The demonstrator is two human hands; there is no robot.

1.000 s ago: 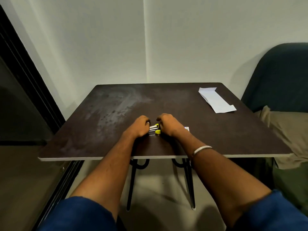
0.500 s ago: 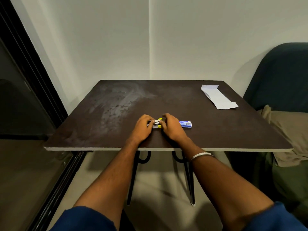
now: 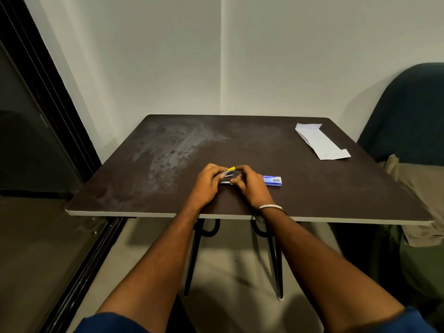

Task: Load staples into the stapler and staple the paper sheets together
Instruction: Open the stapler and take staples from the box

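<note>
A small stapler [image 3: 227,176] with a metal body and a yellow top lies on the dark table [image 3: 312,195] near the front edge. My left hand [image 3: 207,183] grips its left end. My right hand [image 3: 247,185] pinches its right end, with the forefinger on the lifted yellow top and the thumb below. Just right of my right hand lies a blue staple box [image 3: 272,180]. A folded white paper [image 3: 319,141] rests at the table's far right corner, well away from both hands.
A dark blue chair [image 3: 408,111] with olive and beige cloth [image 3: 420,188] stands right of the table. A dark glass door [image 3: 31,140] runs along the left. White walls meet in a corner behind the table.
The yellow top of the stapler has come up between my fingers. The staple box has come into full view beside my right hand. Both hands stay on the stapler.
</note>
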